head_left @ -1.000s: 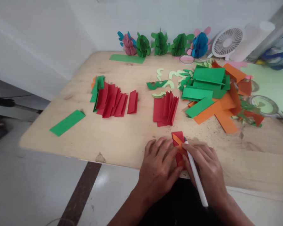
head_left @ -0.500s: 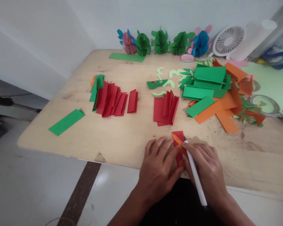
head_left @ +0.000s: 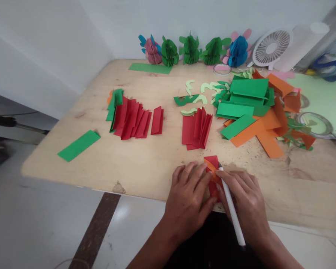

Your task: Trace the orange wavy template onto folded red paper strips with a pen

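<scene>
Feed's clear enough, logging fast. I have the left hand [head_left: 189,196] palm down, fingers slightly spread and bent, pressing rather than gripping; its fingertips and thumb hold down the left side of a narrow red folded-paper strip [head_left: 213,189] at the table's near edge. Across that strip lies a thin orange paper cutout [head_left: 214,170], partly under the fingers. Right hand [head_left: 246,196] is curled around a slim white pen with a dark end [head_left: 233,211], fingers pinching near that end, just beside the strip's right edge. Can't tell if the pen's tip touches paper.

Just beyond the strip I see a small pile of red folded-paper strips [head_left: 197,130]; further left, a fanned row of red folded-paper pieces [head_left: 131,119]. Right side: a stack of green folded-paper rectangles [head_left: 248,89], overlapping orange paper strips [head_left: 270,144]. Green, pink and blue pleated-paper figures [head_left: 190,52] line the wall, white round desk fan [head_left: 271,48] beside them. All on a pale wooden table [head_left: 137,164].
</scene>
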The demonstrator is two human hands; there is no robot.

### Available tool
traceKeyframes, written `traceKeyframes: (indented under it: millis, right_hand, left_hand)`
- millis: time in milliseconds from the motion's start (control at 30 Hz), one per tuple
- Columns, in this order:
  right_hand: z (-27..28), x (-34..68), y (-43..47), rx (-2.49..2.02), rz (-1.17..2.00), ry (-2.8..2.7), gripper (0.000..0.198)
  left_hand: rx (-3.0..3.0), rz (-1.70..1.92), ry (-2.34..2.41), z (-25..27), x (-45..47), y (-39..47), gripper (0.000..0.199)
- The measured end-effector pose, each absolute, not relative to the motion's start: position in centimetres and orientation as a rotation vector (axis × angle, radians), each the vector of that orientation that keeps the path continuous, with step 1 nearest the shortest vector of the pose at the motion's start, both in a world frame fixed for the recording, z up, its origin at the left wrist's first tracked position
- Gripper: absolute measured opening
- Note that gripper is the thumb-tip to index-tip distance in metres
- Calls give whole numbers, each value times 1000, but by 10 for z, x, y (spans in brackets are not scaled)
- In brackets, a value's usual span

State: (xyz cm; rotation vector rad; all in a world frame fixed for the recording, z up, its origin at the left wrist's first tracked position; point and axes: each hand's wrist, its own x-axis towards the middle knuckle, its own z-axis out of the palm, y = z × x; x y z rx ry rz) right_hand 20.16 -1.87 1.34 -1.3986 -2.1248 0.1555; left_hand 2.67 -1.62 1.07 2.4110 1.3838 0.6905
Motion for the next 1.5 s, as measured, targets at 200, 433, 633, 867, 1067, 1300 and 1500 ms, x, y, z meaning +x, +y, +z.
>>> traceKeyframes:
  millis: [200,433,633,867,1067,1300,1500]
  right_hand:
    - [12,203,-18,-1390,174,-2126,34]
    - [12,203,-19,-1380,179,-2119,36]
    - [12,204,-19,-1373,169,-2120,38]
    - [11,204,-19,-1377,164,-2121,36]
    - [11,205,-18,-1351,157,-2133,29]
    - [11,205,-19,-1355,155,-2142,31]
    - [11,205,-19,-1373,145,-2139,28]
  left_hand:
    - [2420,680,1383,11,27,-16,41]
    - [2422,670,1392,10,27,-17,42]
    - [2420,670,1390,11,27,-17,41]
    - [2420,667,1393,10,27,-17,41]
    - [2426,674,1393,10,27,-18,42]
    - [2425,680,1406,10,28,-17,41]
    - [2415,660,1412,12,28,-17,41]
